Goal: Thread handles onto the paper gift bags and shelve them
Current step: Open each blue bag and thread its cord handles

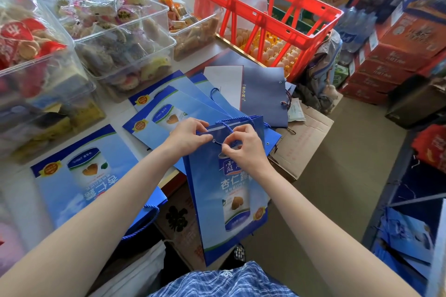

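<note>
Blue paper gift bag (231, 190) hangs upright before you, off the table's (115, 113) edge; your left hand (188, 136) pinches its top rim beside the eyelet, your right hand (243, 144) pinches the cord handle (225, 125) end there. Beyond — flat bags (169, 108) fanned on the table; farther, a red crate (263, 17).

A shop storeroom: stacked cartons (395, 60), snack bins (125, 38), egg crate (260, 17).

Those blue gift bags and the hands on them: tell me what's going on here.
A person is threading a cord handle onto a blue paper gift bag held upright at the table's edge. The left hand grips the bag's top edge beside an eyelet, while the right hand pinches the dark cord tip at that eyelet. More bags lie fanned flat on the table, some already showing handles.
</note>
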